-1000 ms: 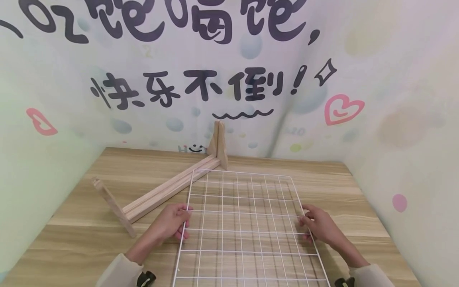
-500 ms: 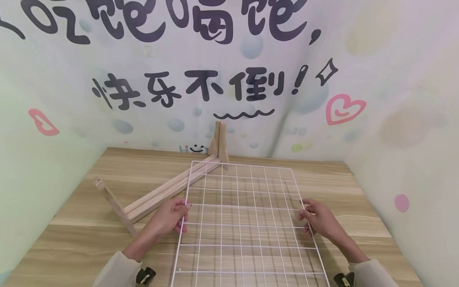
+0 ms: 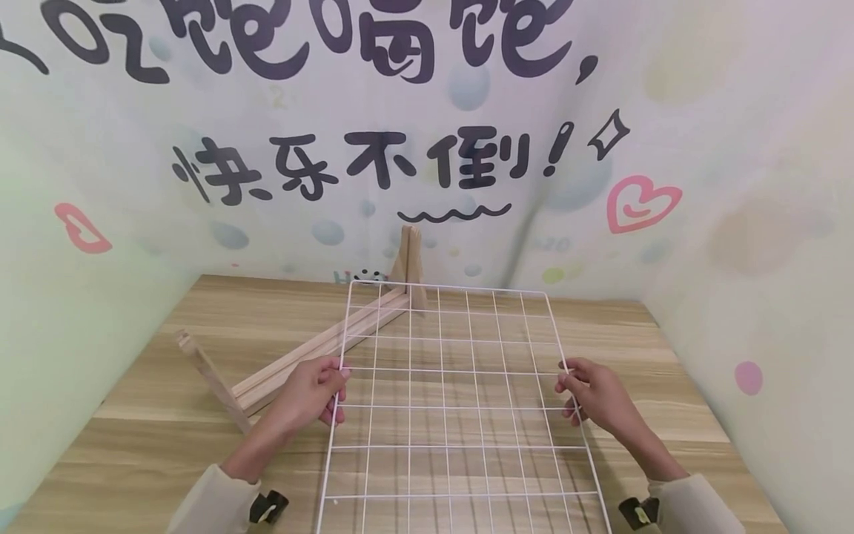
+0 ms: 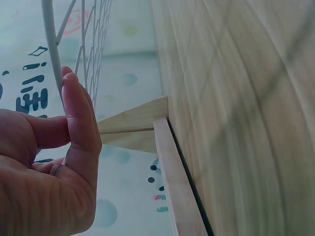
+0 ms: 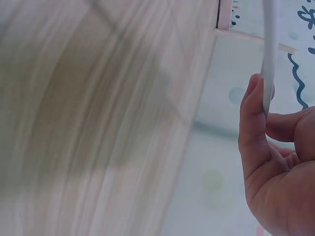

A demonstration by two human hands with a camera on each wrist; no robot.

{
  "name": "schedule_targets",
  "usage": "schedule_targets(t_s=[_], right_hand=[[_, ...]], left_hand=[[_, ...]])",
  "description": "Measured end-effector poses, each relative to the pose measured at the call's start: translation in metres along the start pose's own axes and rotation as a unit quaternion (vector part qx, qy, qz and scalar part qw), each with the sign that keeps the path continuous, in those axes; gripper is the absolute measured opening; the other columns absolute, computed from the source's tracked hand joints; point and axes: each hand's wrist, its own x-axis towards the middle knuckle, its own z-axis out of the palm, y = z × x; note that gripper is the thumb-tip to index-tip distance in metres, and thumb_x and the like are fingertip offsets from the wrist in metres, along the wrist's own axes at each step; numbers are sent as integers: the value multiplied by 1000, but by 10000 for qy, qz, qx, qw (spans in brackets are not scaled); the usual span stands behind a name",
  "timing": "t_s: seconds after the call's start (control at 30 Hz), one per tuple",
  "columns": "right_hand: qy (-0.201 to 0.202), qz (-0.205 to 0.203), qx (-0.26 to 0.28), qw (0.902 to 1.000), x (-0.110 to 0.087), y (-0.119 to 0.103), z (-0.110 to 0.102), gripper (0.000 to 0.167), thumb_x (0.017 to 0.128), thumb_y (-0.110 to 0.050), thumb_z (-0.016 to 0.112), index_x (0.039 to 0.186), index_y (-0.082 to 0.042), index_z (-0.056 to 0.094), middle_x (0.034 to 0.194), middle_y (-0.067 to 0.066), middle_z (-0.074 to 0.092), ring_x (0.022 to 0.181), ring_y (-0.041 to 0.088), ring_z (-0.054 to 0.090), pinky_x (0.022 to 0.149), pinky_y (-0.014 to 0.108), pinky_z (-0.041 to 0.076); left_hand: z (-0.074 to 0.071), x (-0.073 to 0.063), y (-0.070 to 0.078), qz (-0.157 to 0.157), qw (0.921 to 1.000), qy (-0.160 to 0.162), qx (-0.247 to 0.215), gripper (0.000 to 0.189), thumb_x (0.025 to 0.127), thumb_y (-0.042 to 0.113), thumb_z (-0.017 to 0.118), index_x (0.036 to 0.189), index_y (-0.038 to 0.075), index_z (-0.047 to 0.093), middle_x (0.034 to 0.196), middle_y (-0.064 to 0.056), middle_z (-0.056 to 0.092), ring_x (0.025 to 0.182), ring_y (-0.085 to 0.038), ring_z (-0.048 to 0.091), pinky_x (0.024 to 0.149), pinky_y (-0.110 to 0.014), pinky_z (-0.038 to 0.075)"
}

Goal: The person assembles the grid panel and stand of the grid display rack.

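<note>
A white wire grid panel (image 3: 445, 407) is held above the table between both hands, its shadow falling on the wood below. My left hand (image 3: 310, 391) pinches the panel's left side wire between thumb and fingers. On the opposite side wire, my right hand (image 3: 596, 394) grips in the same way. Both wrist views show the panel's edge, with the left hand (image 4: 64, 162) and the right hand (image 5: 275, 162) curled at the white wire. Behind the panel's far left corner lies a wooden stand (image 3: 313, 348), made of a grooved bar with an upright at each end.
The wood-grain table (image 3: 140, 445) backs onto a printed wall (image 3: 300, 96) with dark lettering. Side walls (image 3: 754, 245) close it in at left and right. The stand's near upright (image 3: 212, 382) rises close to the left forearm.
The grid panel has risen and moved away from me, its far edge now overlapping the stand's far upright. Both hands have moved up with it, keeping their grip. The stand stays put.
</note>
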Motion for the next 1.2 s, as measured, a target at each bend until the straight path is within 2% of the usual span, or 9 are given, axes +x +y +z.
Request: schedule_targets(t_s=[0.33, 0.7, 1.03, 1.2], right_hand=[[300, -161, 25, 9994, 1, -9, -4, 31, 103, -6, 51, 128, 12, 49, 92, 22, 65, 56, 21, 66, 49, 38, 59], [675, -469, -74, 9966, -2, -25, -11, 29, 103, -11, 52, 123, 11, 53, 89, 13, 68, 56, 19, 67, 49, 35, 59], [1026, -677, -65, 9924, 0, -34, -14, 23, 102, -11, 54, 113, 10, 57, 86, 15, 69, 58, 16, 69, 51, 34, 60], [1085, -707, 39, 9916, 2, -38, -15, 25, 103, -11, 54, 114, 11, 58, 85, 15, 70, 59, 15, 69, 52, 34, 60]], left_hand=[[-2, 0, 10, 300, 9989, 269, 221, 19, 103, 9, 50, 112, -7, 54, 74, -11, 57, 51, -21, 63, 47, -34, 57], [-6, -1, 25, 424, 9978, 449, 238, 22, 104, 10, 50, 118, -5, 54, 77, -11, 57, 54, -20, 65, 48, -33, 57], [-8, -2, 37, 549, 9956, 640, 419, 19, 104, 11, 49, 115, -3, 54, 81, -16, 60, 56, -21, 67, 51, -32, 58], [-10, -3, 42, 612, 9944, 751, 432, 19, 105, 13, 49, 113, -3, 55, 80, -15, 60, 57, -21, 67, 53, -32, 59]])
